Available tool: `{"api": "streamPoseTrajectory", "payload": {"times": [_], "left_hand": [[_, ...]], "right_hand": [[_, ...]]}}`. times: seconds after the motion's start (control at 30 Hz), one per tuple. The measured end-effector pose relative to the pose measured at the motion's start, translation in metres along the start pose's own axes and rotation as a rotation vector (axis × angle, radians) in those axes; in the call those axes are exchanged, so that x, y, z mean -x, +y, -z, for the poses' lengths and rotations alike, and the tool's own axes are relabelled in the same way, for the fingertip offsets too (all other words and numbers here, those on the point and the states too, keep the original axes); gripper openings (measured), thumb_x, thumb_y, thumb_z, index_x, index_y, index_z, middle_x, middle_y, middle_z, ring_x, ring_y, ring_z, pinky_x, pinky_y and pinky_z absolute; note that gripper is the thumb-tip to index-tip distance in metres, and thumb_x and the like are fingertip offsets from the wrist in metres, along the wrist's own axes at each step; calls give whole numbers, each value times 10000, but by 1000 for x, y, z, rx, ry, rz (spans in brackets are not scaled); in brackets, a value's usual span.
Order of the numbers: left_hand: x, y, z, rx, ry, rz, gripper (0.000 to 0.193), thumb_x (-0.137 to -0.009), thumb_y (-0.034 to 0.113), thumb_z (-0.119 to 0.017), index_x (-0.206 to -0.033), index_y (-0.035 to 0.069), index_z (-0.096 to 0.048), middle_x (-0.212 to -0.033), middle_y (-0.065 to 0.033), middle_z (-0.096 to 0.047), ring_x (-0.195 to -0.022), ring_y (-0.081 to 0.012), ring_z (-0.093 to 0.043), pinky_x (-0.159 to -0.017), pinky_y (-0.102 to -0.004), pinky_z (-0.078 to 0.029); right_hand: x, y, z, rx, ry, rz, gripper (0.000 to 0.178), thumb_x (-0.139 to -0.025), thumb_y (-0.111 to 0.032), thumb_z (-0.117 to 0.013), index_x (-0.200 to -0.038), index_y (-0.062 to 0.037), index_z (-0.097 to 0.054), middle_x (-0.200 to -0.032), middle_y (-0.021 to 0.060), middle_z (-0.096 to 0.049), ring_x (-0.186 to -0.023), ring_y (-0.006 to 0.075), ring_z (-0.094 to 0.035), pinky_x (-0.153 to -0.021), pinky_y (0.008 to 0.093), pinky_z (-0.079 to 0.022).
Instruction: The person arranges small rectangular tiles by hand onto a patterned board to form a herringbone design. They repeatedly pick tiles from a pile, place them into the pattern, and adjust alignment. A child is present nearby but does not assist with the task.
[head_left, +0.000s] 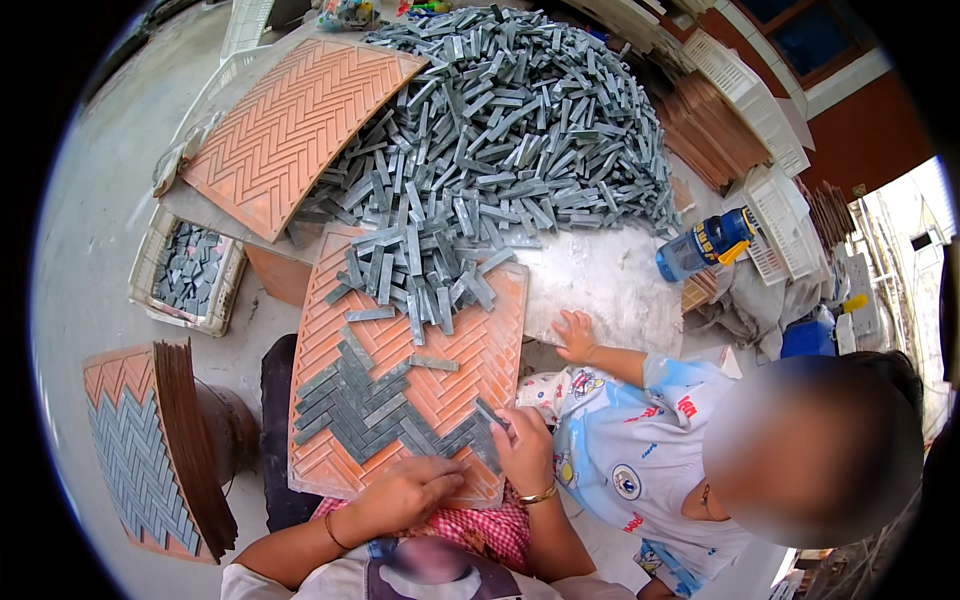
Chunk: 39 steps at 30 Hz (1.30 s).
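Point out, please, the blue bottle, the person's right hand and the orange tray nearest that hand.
Blue bottle (703,245): head view, middle of its body.
Right hand (525,453): head view, back of the hand.
Orange tray (492,362): head view, bare grooves on its right side.

A small tile workshop, judging by its materials. Beyond the hands (525,452), a desk (605,290) carries a big heap of narrow grey tile strips (530,120). Under the hands, an orange herringbone tray (325,460) is partly filled with such strips. To their left, a thick stack of trays (200,450) and a white crate (183,317) of tile pieces; beyond to their right, stacked brown boards (710,135) and white plastic baskets (750,95).
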<state>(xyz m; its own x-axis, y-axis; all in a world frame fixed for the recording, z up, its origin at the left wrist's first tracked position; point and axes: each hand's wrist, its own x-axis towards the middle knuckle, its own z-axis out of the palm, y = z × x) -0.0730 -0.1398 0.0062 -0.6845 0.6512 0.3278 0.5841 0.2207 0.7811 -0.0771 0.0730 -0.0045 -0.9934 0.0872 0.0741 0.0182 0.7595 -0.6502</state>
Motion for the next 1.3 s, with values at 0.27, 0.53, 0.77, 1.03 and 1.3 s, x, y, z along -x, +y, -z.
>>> {"api": "streamPoseTrajectory", "payload": {"times": [0.27,0.53,0.77,1.03,1.3], "left_hand": [[0,-6,-2,-35,-60,12,263,-761,94,-576,-1000,-9,-612,-1144,-119,-603,-1005,-280,-601,-843,-360,-491],[-3,-5,-6,-111,-117,-43,274,-765,110,-556,-1013,1,-604,-1160,-122,-590,-1041,-273,-585,-881,-359,-468],[3,-4,-14,-95,-105,-36,306,-768,136,-582,-1050,20,-609,-1119,-108,-603,-1017,-281,-585,-857,-361,-466],[27,-9,-9,-46,-150,245,366,-771,249,-616,-1084,61,-613,-1046,-140,-615,-950,-319,-574,-822,-404,-453],[21,-2,-3,-12,25,85,320,-775,182,-582,-1052,23,-611,-1095,-129,-615,-971,-304,-595,-811,-379,-482]], "right_hand": [[-2,1,3,-157,-37,-164,213,-767,-75,-675,-966,-39,-610,-854,100,-588,-671,261,-577,-627,345,-482],[2,6,6,-31,28,57,169,-778,-71,-667,-943,-38,-645,-889,124,-620,-782,308,-610,-684,363,-493],[-12,2,8,-120,-141,-31,179,-768,-63,-683,-937,-8,-655,-842,131,-640,-742,246,-634,-652,333,-499],[-17,19,-21,-212,-20,-13,173,-732,16,-671,-847,-6,-545,-771,107,-552,-663,246,-532,-619,352,-440],[-34,11,-15,-391,-124,-62,92,-821,-17,-611,-899,9,-569,-846,124,-587,-694,215,-561,-622,292,-455]]}}
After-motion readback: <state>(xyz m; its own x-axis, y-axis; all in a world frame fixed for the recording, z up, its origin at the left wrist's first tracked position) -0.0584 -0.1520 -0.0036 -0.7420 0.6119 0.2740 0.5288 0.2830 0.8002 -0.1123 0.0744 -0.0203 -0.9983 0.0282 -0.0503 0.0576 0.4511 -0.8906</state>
